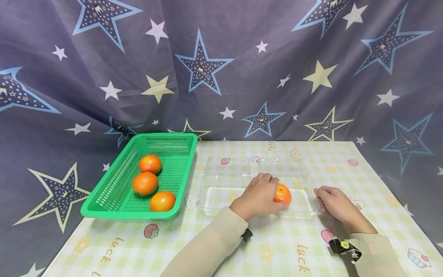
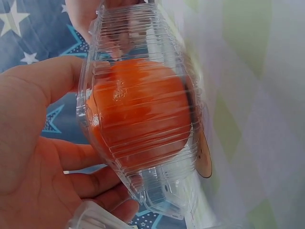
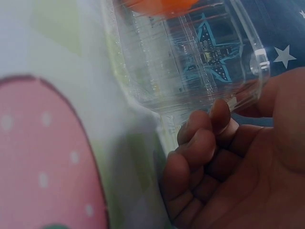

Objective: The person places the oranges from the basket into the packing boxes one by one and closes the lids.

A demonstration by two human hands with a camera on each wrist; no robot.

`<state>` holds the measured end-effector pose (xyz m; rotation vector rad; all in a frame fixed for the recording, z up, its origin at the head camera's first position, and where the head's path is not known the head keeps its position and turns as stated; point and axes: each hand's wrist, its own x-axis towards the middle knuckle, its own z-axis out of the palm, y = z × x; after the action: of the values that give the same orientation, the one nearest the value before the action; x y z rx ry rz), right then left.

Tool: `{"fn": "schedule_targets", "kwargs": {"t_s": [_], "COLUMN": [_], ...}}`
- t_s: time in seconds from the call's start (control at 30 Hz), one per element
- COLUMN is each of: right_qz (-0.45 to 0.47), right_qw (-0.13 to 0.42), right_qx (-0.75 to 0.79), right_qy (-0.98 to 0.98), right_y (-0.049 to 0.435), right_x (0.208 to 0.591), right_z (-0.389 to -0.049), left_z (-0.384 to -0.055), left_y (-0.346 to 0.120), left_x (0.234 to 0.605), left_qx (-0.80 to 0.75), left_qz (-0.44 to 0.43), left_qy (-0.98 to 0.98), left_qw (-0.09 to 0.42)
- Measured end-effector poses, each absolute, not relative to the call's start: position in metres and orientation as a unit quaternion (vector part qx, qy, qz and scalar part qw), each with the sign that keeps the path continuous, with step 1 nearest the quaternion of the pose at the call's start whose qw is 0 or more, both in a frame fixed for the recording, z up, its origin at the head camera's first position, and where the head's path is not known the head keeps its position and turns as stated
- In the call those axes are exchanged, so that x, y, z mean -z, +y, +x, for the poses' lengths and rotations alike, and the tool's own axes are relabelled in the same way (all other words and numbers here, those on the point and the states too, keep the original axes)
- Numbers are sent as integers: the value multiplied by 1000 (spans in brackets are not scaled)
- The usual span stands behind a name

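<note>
A clear plastic clamshell box lies on the table with its lid folded back behind it. Inside its right half sits an orange, also seen through the ribbed wall in the left wrist view. My left hand reaches over the box from the left and holds this orange, thumb on the near side and fingers beyond. The right hand pinches the box's right rim between thumb and curled fingers, plain in the right wrist view. Part of the orange is hidden behind the left hand in the head view.
To the left stands a green basket holding three more oranges. A checked cloth with printed fruit and lettering covers the table. Behind its back edge hangs a dark star-patterned curtain.
</note>
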<state>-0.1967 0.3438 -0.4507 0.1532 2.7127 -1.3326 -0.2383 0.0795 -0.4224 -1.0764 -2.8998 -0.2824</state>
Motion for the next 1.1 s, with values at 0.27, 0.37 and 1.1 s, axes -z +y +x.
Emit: {"fn": "schedule_targets", "kwargs": {"t_s": [0.27, 0.37, 1.1], "right_qz": [55, 57, 51], "right_qw": [65, 65, 57], "right_qx": [439, 437, 443], "right_qy": [895, 895, 893], "right_y": [342, 342, 343], "right_x": [450, 450, 451], "right_z": [-196, -196, -197], "left_z": [-237, -236, -234], "left_y": [78, 78, 75], "left_x": [422, 421, 406], "left_qx": [93, 95, 109], "left_qz": [-346, -347, -357], "left_qy": [-933, -933, -926], "left_qw": [16, 14, 45]}}
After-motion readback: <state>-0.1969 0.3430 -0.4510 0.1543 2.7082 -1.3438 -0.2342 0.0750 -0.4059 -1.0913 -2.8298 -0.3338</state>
